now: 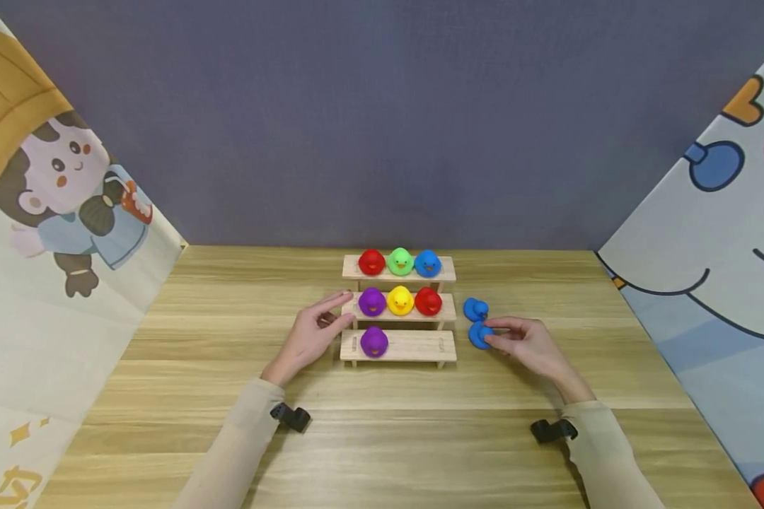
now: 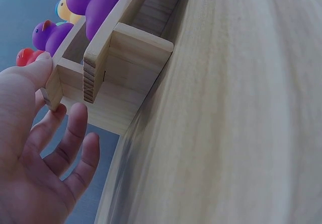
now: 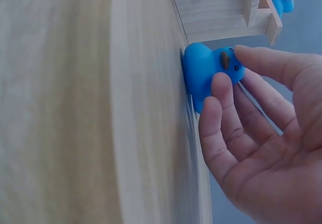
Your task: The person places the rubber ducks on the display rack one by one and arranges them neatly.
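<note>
A three-step wooden stand (image 1: 420, 345) stands on the table. Its top step bears a red duck (image 1: 372, 262), a green duck (image 1: 400, 262) and a blue one; the middle step a purple duck (image 1: 372, 302), a yellow duck (image 1: 400, 301) and a red one. A lone purple duck (image 1: 374, 342) sits at the left of the lowest step. My left hand (image 1: 312, 334) holds the left end of the middle step between thumb and fingers. To the right of the stand, my right hand (image 1: 527, 342) pinches the nearer blue rubber duck (image 3: 198, 65) by its head.
Another blue duck (image 1: 474, 309) sits on the table (image 1: 382, 438) just behind the pinched one. A dark grey panel (image 1: 382, 127) rises along the table's back edge, and printed cartoon panels flank both sides. Each wrist carries a small black camera.
</note>
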### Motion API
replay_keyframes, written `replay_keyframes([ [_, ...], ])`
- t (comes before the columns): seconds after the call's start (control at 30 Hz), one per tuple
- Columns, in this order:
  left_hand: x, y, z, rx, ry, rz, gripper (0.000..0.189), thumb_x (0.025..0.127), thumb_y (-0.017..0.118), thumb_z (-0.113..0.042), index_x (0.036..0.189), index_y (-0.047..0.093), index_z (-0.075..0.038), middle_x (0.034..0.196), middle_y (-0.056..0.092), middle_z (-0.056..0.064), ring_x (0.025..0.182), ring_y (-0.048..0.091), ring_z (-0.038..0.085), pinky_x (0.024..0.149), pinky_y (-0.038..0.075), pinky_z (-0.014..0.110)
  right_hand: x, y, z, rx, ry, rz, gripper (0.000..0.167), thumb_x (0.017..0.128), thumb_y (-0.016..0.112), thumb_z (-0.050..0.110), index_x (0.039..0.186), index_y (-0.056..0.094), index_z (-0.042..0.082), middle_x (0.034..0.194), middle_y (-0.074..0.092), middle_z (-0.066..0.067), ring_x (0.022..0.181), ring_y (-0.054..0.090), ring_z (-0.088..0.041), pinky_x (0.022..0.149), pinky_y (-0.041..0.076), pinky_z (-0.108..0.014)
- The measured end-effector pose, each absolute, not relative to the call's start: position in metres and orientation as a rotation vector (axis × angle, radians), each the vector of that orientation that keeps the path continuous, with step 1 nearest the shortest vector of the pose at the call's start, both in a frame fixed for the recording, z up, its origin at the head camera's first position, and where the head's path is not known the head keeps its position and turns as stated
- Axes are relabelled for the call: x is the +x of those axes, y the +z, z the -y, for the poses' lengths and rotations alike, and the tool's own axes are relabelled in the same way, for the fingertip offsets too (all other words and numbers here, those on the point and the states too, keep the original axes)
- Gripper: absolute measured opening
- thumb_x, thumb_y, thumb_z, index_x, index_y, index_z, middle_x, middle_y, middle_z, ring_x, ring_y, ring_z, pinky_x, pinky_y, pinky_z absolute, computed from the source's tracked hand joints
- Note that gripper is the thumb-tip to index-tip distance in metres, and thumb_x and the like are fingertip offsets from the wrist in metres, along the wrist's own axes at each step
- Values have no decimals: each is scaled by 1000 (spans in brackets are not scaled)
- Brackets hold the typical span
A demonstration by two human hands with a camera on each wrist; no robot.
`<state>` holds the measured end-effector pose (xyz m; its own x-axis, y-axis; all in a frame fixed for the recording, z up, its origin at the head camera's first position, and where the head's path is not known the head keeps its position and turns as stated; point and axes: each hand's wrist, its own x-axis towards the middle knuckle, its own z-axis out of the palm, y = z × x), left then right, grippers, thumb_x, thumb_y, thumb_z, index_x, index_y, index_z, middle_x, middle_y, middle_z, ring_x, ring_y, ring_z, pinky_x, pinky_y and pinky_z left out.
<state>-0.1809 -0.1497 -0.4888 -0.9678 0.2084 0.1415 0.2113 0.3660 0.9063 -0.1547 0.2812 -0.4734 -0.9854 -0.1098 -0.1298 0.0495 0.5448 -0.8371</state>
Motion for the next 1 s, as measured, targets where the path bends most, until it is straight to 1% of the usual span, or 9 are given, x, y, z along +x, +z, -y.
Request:
replay_keyframes([
  [0.1, -181, -489, 150, -402, -1723, 2592, 49, 102, 75, -33, 147, 66, -19, 162, 54, 10, 95, 70, 20, 79, 60, 24, -154, -472, -281, -45, -1424, -2612, 44, 97, 80, 26, 133, 73, 3, 111, 80, -16, 81, 73, -13, 63, 58, -28],
  [0.27, -181, -489, 150, -407, -1717, 2597, 49, 102, 75, -34, 148, 65, -20, 162, 54, 9, 96, 70, 20, 80, 60, 24, -154, -470, -279, -64, -1437, -2614, 42, 97, 80, 27, 132, 73, 3, 117, 79, -20, 84, 76, -16, 67, 62, -30],
  [0.33, -181, -489, 150, -408, -1716, 2597, 49, 102, 75, -34, 148, 65, -20, 162, 54, 9, 96, 70, 20, 80, 60, 24, -153, -468, -278, -81, -1448, -2612, 43, 97, 80, 27, 132, 73, 3, 117, 79, -20, 83, 77, -19, 68, 63, -31],
  [0.53, -181, -488, 150, -400, -1728, 2592, 49, 102, 75, -34, 147, 65, -19, 162, 54, 10, 96, 70, 20, 79, 60, 24, -150, -461, -274, -111, -1460, -2602, 43, 97, 80, 29, 132, 74, 4, 101, 81, -14, 80, 76, -26, 65, 61, -33],
  [0.63, -181, -488, 149, -393, -1736, 2590, 49, 102, 75, -34, 147, 66, -19, 162, 54, 10, 95, 70, 20, 78, 60, 24, -149, -458, -273, -115, -1457, -2604, 43, 97, 80, 29, 132, 74, 4, 97, 80, -12, 80, 76, -27, 65, 60, -33],
  [0.73, -181, -489, 149, -390, -1738, 2591, 49, 102, 75, -34, 147, 66, -19, 162, 54, 10, 95, 70, 19, 79, 60, 24, -148, -457, -271, -116, -1441, -2616, 42, 97, 80, 30, 131, 74, 5, 98, 80, -12, 82, 75, -27, 65, 59, -32],
  [1.0, -181, -488, 150, -393, -1729, 2596, 48, 102, 75, -34, 147, 66, -19, 162, 54, 10, 96, 71, 20, 79, 60, 24, -146, -454, -262, -120, -1402, -2643, 39, 96, 81, 29, 128, 76, 8, 107, 79, -13, 86, 74, -29, 63, 58, -33],
])
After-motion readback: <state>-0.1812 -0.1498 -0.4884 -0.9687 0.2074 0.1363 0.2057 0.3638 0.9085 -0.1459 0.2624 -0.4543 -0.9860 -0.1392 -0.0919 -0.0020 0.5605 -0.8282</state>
